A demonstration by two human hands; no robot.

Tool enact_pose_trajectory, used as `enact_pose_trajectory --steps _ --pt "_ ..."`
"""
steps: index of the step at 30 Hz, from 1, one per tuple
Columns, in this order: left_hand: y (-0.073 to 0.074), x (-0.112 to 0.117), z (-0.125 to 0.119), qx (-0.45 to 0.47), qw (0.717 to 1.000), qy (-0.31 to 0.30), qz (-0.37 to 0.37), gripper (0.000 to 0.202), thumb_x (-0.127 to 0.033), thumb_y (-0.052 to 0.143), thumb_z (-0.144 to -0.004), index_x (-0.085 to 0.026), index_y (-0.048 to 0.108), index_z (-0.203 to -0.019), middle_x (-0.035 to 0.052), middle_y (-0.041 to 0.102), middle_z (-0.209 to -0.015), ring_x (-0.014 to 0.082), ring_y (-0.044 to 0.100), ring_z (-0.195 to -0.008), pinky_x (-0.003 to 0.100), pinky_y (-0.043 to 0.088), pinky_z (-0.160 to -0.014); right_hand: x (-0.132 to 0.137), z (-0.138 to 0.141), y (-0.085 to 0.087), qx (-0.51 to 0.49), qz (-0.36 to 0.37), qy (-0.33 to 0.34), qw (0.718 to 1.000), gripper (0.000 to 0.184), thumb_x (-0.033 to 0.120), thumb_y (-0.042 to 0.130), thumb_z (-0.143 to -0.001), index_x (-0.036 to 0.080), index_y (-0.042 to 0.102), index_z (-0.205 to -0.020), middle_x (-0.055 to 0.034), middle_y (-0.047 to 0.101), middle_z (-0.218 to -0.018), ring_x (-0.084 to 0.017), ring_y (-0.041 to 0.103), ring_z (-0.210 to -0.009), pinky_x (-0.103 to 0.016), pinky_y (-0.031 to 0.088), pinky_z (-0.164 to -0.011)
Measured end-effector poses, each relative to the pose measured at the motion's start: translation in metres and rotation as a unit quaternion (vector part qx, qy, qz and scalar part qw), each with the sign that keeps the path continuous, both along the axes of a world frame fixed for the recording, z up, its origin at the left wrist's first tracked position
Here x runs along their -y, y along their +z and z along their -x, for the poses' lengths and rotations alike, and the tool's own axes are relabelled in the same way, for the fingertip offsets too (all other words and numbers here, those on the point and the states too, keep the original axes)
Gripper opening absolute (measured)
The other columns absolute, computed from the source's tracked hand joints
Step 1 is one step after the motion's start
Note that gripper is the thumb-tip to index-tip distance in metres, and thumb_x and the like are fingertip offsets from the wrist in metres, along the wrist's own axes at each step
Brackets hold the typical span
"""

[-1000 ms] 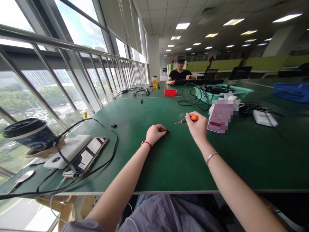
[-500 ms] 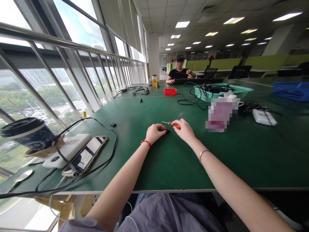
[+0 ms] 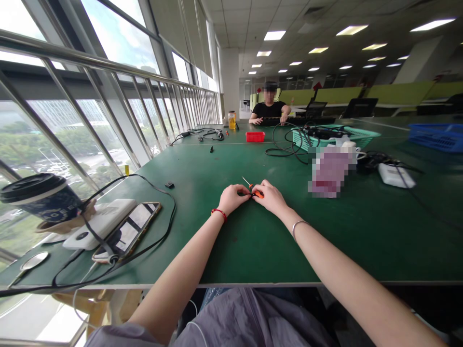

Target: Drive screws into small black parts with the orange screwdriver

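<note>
Over the green table [image 3: 246,250], my left hand [image 3: 232,198] is closed in a pinch on a small black part [image 3: 252,194]; its exact kind is too small to make out. My right hand [image 3: 272,196] is closed around an orange-handled screwdriver [image 3: 259,193], whose thin metal shaft points away and to the left. The right fingertips meet the black part or lie right beside it; I cannot tell which. A small black piece [image 3: 170,185] lies on the table to the left of both hands.
On the left are a phone [image 3: 126,233], a white power bank [image 3: 99,224], a lidded cup [image 3: 41,200] and a looping black cable [image 3: 173,219]. Farther off stand a red box [image 3: 255,137], a teal basket [image 3: 361,137] and a blue basket [image 3: 434,137]. A person [image 3: 269,110] sits opposite.
My right hand has moved left, up to my left hand, and the screwdriver has turned so its shaft points more away from me. The person opposite has lowered one hand.
</note>
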State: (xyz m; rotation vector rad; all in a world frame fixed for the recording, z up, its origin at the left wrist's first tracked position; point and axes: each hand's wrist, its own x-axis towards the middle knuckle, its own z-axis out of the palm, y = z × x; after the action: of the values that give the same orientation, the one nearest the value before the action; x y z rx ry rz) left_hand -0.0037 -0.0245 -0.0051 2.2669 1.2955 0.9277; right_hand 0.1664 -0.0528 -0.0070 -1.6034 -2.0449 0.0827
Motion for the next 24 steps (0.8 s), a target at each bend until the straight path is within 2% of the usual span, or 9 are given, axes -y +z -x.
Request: enact_pose_trajectory --steps 16,24 --pt "0.0022 0.0002 0.0010 0.017 1.000 -0.001 0.018 0.015 -0.029 0.064 -0.072 -0.018 0.072 -0.077 0.0021 0.073 -0.083 0.0175 0.065 -0.079 0.027 0.049 -0.079 -0.0039 0.0001 -0.0043 -0.009 -0.004 0.001 1.000 0.013 0.029 0.062 -0.078 0.027 0.067 -0.090 -0.0010 0.049 -0.090 -0.013 0.052 -0.072 -0.024 0.037 -0.063" --pt "0.0054 0.0004 0.0012 -0.005 1.000 -0.002 -0.025 0.012 -0.028 0.064 -0.072 -0.019 0.073 -0.076 0.0024 0.072 -0.087 0.0184 0.064 -0.084 0.029 0.049 -0.083 -0.0023 0.0022 -0.0026 -0.014 -0.003 -0.008 1.000 0.014 0.029 0.062 -0.078 0.027 0.066 -0.091 -0.0013 0.051 -0.089 -0.013 0.053 -0.072 -0.024 0.038 -0.065"
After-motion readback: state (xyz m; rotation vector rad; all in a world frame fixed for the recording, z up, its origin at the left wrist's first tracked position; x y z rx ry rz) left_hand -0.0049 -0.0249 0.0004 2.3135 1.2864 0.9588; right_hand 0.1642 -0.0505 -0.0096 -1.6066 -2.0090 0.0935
